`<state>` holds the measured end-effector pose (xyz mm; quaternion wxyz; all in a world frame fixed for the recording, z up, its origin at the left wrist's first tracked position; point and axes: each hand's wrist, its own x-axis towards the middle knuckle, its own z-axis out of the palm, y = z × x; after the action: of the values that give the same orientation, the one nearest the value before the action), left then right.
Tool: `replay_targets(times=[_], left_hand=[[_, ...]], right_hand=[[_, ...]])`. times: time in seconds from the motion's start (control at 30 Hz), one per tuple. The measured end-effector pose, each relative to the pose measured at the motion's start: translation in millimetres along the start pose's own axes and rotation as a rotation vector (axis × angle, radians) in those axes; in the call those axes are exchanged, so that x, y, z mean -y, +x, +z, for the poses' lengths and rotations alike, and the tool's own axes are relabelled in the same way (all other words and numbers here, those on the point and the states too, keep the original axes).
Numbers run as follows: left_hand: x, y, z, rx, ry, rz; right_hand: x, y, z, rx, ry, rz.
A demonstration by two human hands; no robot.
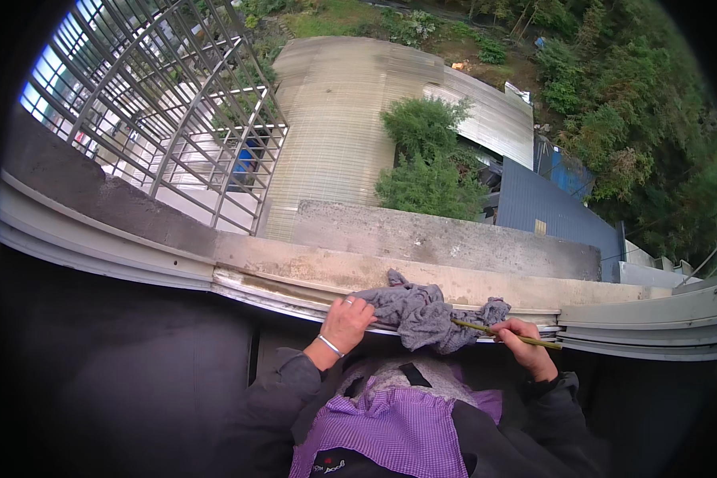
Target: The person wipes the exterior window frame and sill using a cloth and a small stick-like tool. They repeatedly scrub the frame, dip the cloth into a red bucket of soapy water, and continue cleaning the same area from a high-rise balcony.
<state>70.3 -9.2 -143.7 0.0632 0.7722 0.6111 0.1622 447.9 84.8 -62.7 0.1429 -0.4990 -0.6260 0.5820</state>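
Note:
A crumpled grey cloth lies bunched over the sliding-window track on the sill. My left hand grips the cloth's left end, its fingers curled at the track. In my right hand is a thin greenish-yellow stick, held near its right part. The stick's left tip meets the cloth's folds; whether it goes under them is hidden. A smaller bunch of the same cloth rises just above my right fingers. Brown dirt marks the track to the left of my left hand.
Beyond the track runs a stained outer ledge with a drop past it. Metal window bars stand at the left. Far below are a corrugated roof, a green tree and a dark blue roof. Window frame sections continue at the right.

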Motion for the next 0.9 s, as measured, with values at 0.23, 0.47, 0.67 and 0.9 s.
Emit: replay_targets(times=[0.23, 0.47, 0.67, 0.9], left_hand=[[74, -35, -36, 0.038, 0.122, -0.255], [42, -27, -20, -0.031, 0.109, -0.374], [17, -20, 7, -0.081, 0.072, -0.271], [-121, 42, 27, -0.126, -0.373, -0.044]], right_hand=[[-32, 35, 33, 0.068, 0.482, 0.126], [-18, 63, 150, 0.23, 0.267, -0.334], [-13, 39, 55, 0.212, 0.249, -0.09], [-33, 2, -19, 0.078, 0.332, 0.017]])
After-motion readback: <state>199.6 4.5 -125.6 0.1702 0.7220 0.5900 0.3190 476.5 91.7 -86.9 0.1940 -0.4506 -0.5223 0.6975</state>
